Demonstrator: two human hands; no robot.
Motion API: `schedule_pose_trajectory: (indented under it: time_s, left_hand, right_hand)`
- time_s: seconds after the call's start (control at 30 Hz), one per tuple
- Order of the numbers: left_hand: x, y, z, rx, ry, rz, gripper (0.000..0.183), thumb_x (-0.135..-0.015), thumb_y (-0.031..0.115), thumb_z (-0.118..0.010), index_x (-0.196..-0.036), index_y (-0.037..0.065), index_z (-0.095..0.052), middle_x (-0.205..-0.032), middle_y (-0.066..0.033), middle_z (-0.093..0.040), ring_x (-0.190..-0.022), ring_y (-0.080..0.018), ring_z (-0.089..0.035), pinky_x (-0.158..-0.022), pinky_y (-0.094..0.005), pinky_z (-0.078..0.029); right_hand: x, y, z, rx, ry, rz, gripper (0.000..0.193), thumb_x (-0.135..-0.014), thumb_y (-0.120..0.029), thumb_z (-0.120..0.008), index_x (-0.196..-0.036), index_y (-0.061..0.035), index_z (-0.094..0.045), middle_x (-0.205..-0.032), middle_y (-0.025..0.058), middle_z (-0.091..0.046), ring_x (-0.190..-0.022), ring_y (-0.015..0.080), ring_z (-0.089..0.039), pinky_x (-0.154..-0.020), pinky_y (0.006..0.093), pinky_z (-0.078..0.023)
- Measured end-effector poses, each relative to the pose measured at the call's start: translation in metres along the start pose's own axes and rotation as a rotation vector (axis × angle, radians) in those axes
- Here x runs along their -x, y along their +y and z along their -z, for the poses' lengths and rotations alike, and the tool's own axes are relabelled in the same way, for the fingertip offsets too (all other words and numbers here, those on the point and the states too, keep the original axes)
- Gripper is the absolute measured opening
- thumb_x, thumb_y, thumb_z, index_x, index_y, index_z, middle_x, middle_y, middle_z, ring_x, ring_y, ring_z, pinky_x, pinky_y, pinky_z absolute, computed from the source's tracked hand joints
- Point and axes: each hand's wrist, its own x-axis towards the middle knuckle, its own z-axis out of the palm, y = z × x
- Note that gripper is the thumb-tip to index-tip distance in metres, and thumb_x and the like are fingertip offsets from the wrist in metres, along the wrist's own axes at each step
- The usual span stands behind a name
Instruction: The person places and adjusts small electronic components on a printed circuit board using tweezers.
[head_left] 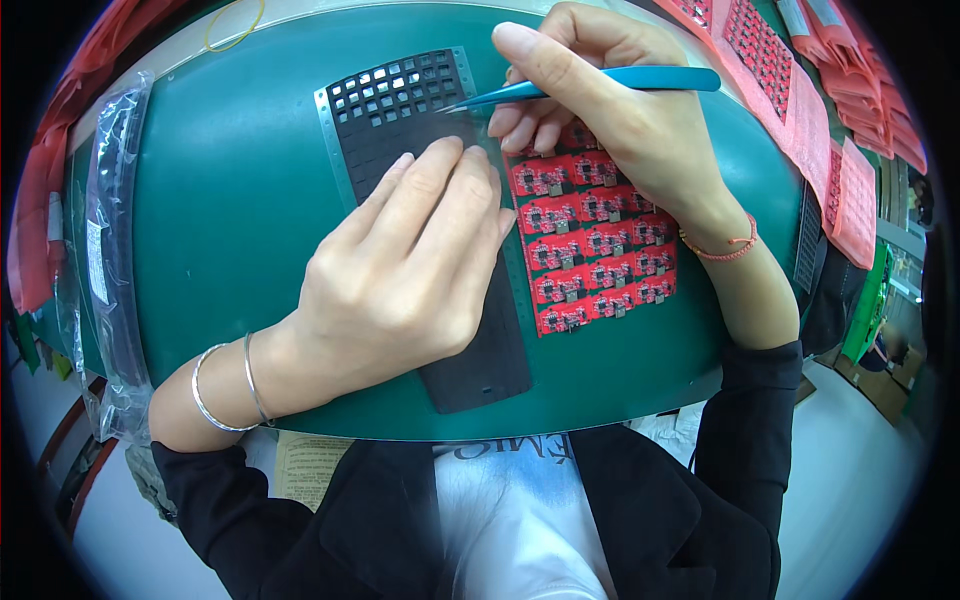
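My left hand [405,270] lies flat, fingers together, pressing down on a long black tray [400,110] with a grid of small square pockets at its far end. My right hand [610,110] grips blue tweezers [590,85], whose tip points left and touches the tray's pocket grid. Under and beside my right hand lies a red circuit board panel [590,260] made of several small identical boards, right next to the tray.
Everything rests on a green mat [230,220]. Clear plastic bags [105,230] lie along the mat's left edge. More red panels [790,90] are stacked at the far right. A yellow rubber band [235,28] sits at the far edge.
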Motion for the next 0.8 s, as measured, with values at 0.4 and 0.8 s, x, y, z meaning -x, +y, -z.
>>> schedule_pose_trajectory:
  time_s: [0.4,0.8]
  left_hand:
    - [0.0005,-0.0007,-0.0006,-0.001,-0.011,-0.004,0.022,-0.076,0.003,-0.082,-0.095,-0.007,-0.076,-0.103,-0.0154,-0.073,-0.099,-0.028,-0.073,-0.079,-0.0318,-0.062]
    - [-0.0009,0.0017,-0.0027,0.019,0.023,0.014,0.022,-0.075,0.003,-0.082,-0.094,-0.005,-0.076,-0.102,-0.0123,-0.072,-0.098,-0.0265,-0.073,-0.076,-0.031,-0.062]
  right_hand:
    - [-0.0004,-0.0046,-0.0047,0.118,0.014,-0.011,0.025,-0.103,-0.017,-0.067,-0.087,0.001,-0.063,-0.076,0.0091,-0.074,-0.066,0.0098,-0.07,-0.057,0.0212,-0.053]
    - [-0.0015,-0.0023,-0.0018,-0.177,-0.07,-0.036,0.024,-0.104,-0.021,-0.067,-0.097,0.001,-0.063,-0.08,0.0128,-0.073,-0.064,0.0144,-0.07,-0.058,0.0236,-0.057]
